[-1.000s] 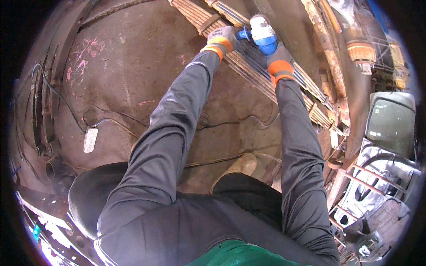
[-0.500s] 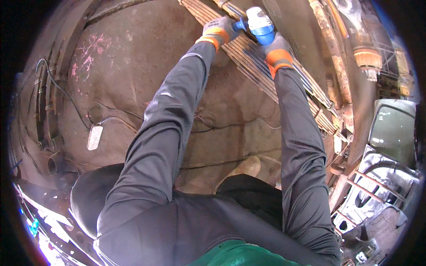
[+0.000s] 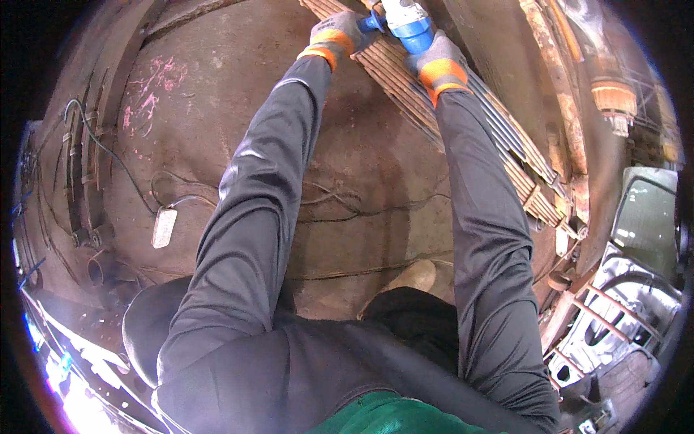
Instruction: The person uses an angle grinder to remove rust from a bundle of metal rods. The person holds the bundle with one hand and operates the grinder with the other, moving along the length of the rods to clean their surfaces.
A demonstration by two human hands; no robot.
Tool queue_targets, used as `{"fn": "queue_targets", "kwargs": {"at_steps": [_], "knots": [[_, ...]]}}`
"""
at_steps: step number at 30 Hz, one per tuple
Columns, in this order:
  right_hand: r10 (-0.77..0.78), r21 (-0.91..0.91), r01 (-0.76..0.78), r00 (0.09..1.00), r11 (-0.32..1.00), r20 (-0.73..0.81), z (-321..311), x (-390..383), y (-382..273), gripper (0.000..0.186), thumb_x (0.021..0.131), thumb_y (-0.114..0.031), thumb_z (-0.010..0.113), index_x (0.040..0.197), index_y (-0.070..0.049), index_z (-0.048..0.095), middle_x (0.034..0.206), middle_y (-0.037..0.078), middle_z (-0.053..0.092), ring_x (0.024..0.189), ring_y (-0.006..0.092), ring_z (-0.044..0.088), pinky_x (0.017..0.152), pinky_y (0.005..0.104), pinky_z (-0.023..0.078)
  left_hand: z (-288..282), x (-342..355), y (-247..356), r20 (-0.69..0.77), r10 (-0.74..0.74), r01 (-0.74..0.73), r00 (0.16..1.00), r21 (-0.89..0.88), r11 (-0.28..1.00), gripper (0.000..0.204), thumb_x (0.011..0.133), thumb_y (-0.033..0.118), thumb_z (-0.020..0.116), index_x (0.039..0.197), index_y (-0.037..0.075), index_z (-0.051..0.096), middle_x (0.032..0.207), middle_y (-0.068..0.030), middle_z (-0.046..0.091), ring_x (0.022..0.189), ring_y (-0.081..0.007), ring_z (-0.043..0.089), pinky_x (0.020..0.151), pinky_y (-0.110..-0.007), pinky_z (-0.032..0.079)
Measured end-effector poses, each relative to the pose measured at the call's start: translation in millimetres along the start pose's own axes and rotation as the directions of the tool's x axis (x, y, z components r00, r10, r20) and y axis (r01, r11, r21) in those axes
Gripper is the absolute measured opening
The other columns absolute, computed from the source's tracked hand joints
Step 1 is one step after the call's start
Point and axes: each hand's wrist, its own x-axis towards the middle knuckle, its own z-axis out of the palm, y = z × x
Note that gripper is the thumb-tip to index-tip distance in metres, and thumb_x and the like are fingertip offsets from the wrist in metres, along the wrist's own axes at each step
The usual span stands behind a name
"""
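In the head view, which I followed from a distance, the upper edge cut off the top of the blue-and-white power tool [image 3: 410, 32], so I could not make out its working end or whether it touched the metal bars [image 3: 390, 74] beneath. The fingers of the right hand [image 3: 439, 54] were mostly hidden from me. Glare washed out the lower left, and the fitting with an orange ring [image 3: 613, 96] at the upper right was blurred.

The bars lay in long, rusty bundles slanting across the floor [image 3: 217, 137], and the right sleeve [image 3: 488, 202] covered part of them. A rusty beam [image 3: 558, 83] ran to their right. I saw a pale power strip [image 3: 165, 228] with a dark cable [image 3: 116, 163] on the left, a tan shoe [image 3: 418, 278] between the 2 forearms, and a silvery panel [image 3: 614, 307] below a glass pane [image 3: 647, 210] on the right.

Both arms reached up and forward, nearly straight. The left hand [image 3: 335, 33] had its grip closed around the tool's blue side handle [image 3: 372, 22]; the right grip was wrapped around the blue body. The tool sat between the 2 gloved hands, over the bars.
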Motion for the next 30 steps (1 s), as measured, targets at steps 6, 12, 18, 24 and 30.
{"fn": "queue_targets", "kwargs": {"at_steps": [6,12,18,24,30], "knots": [[0.023,-0.042,-0.024,0.999,0.999,-0.023,9,5,-12,0.064,0.063,-0.029,0.085,0.119,-0.007,0.063,0.119,0.021,0.069,0.113,0.0385,0.066,0.096,0.0445,0.052,-11,8,-15,0.022,0.044,-0.045,0.999,0.029,0.999,0.046,0.080,0.057,0.072,0.105,0.020,0.077,0.093,-0.0144,0.075,0.091,-0.0326,0.072,0.084,-0.043,0.054],[-0.027,0.051,0.033,0.994,0.998,-0.108,24,32,30,0.066,0.062,-0.033,0.084,0.120,-0.009,0.064,0.117,0.021,0.070,0.111,0.0385,0.067,0.097,0.0440,0.052,-7,12,11,-0.020,0.036,-0.035,0.999,0.063,0.997,0.047,0.083,0.058,0.069,0.107,0.019,0.076,0.099,-0.0147,0.075,0.098,-0.0348,0.071,0.087,-0.045,0.054],[0.010,0.006,-0.009,0.986,1.000,-0.167,20,24,38,0.062,0.063,-0.032,0.082,0.117,-0.008,0.064,0.112,0.022,0.071,0.106,0.0404,0.068,0.093,0.0455,0.053,3,9,20,0.003,0.025,-0.025,1.000,0.015,1.000,0.046,0.082,0.058,0.065,0.109,0.022,0.075,0.103,-0.0142,0.074,0.100,-0.0362,0.069,0.089,-0.045,0.053],[-0.013,-0.019,0.011,0.992,1.000,-0.127,8,-4,29,0.057,0.062,-0.030,0.084,0.108,-0.006,0.061,0.105,0.022,0.072,0.101,0.0396,0.070,0.088,0.0449,0.055,23,-5,14,-0.071,0.025,-0.029,0.997,-0.052,0.998,0.045,0.083,0.057,0.062,0.112,0.025,0.074,0.103,-0.0132,0.074,0.098,-0.0349,0.070,0.088,-0.045,0.054],[-0.051,-0.056,0.046,0.993,0.997,-0.103,14,-1,-5,0.058,0.062,-0.029,0.085,0.112,-0.005,0.064,0.111,0.023,0.071,0.105,0.0386,0.069,0.092,0.0447,0.054,14,5,-17,-0.034,0.040,-0.042,0.999,-0.047,0.998,0.040,0.082,0.053,0.067,0.108,0.023,0.075,0.093,-0.0105,0.075,0.088,-0.0319,0.072,0.083,-0.044,0.055]]}}
